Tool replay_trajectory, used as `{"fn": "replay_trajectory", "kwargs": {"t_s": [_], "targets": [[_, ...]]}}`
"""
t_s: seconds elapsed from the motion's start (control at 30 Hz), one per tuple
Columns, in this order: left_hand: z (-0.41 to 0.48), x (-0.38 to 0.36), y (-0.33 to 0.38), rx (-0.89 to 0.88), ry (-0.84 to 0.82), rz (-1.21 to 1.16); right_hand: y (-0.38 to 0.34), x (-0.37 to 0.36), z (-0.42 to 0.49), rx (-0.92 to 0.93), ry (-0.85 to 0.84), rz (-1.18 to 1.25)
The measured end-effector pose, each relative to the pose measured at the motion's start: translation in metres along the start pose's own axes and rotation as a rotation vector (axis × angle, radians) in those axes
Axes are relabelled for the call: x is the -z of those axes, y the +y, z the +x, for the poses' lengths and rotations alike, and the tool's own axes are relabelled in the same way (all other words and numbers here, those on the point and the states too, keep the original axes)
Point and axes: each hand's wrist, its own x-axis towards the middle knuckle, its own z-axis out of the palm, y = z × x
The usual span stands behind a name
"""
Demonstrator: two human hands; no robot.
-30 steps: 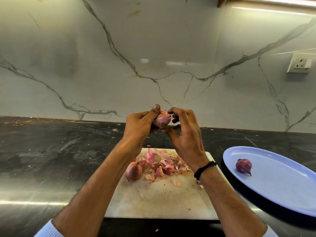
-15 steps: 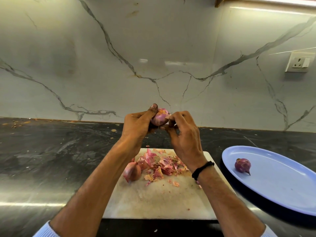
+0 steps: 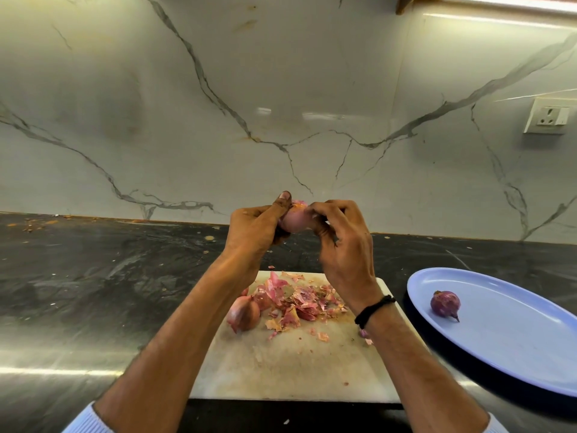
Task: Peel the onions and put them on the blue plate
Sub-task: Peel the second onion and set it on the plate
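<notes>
Peeling stage, head view. The held onion (image 3: 295,218) sits between the two hands, raised above the far edge of the cutting board (image 3: 290,364). The left hand (image 3: 253,232) grips it from the left, fingers curled beneath and thumb standing up along its side. The right hand (image 3: 343,245) closes on it from the right, its curled fingertips pinching at the upper right, where a scrap of papery skin shows. The exposed flank is pale and smooth, so most of the skin appears to be off. Fingers cover both ends, so the long axis cannot be read with certainty.

The blue plate (image 3: 499,354) lies to the right of the hands and nearer the person, just beside the board's right edge. It carries one peeled onion (image 3: 445,304), well apart from the rim. The right hand is the nearer to it, so the transfer would probably run rightward and down from that side.

On the board, an unpeeled onion (image 3: 245,314) touches the left of a heap of peelings (image 3: 296,304), under the left forearm. Board and plate rest on a dark, glossy bench (image 3: 78,276) strewn with crumbs. Behind it rises a veined marble wall (image 3: 281,89) with a socket (image 3: 548,120) at right.
</notes>
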Motion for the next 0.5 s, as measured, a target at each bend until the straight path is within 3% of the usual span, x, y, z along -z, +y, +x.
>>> {"fn": "replay_trajectory", "kwargs": {"t_s": [0.27,0.5], "targets": [[-0.0017,0.0008,0.002,0.044,0.032,-0.014,0.0004,-0.0004,-0.0003,0.001,0.046,-0.023],[0.0012,0.0062,0.0058,0.103,0.079,-0.172,-0.0001,0.0002,-0.0005,-0.028,0.009,-0.018]]}}
